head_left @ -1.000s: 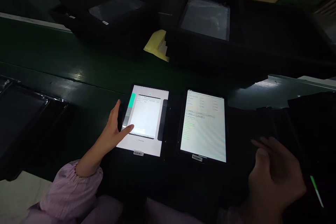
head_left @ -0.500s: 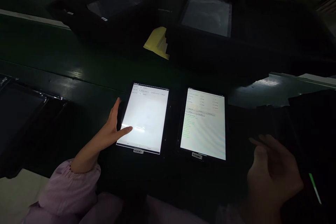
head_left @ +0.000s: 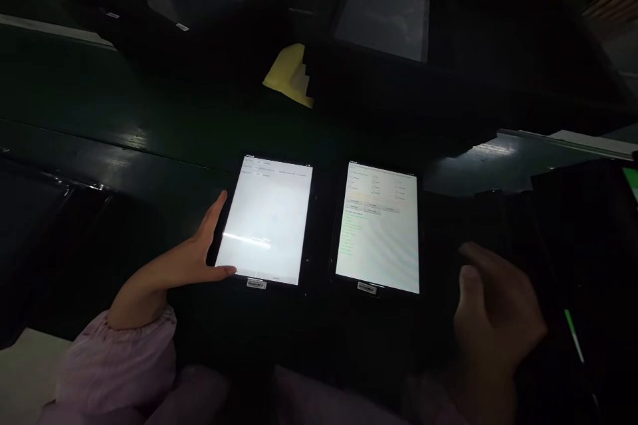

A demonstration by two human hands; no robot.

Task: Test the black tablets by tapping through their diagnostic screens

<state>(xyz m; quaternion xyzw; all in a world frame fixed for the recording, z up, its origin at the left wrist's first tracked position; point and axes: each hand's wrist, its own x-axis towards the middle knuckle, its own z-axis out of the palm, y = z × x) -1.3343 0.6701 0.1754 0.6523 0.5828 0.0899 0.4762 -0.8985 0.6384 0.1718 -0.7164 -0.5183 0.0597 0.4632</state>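
Observation:
Two lit tablets lie side by side on the dark green bench. My left hand [head_left: 199, 249] is at the left tablet [head_left: 272, 216], fingers stretched along its left edge and thumb touching the lower left of its screen. That screen is mostly white, with small text lines at the top and buttons at the bottom. On the right tablet [head_left: 381, 239] are tick boxes, grey buttons and green text lines. My right hand [head_left: 498, 312] hovers to the right of this tablet, apart from it, dark and smeared; its fingers look bent, and nothing clear shows in them.
A yellow cloth or paper piece [head_left: 289, 76] lies beyond the tablets. Dark panels with a glassy screen [head_left: 383, 16] stand at the back. More dark flat devices [head_left: 34, 232] sit at the left. A narrow green-lit strip [head_left: 573, 332] shows at the far right.
My left thumb has gone down from mid-screen to the left tablet's lower left corner. My right hand has shifted slightly left and up. The whole view has shifted a little.

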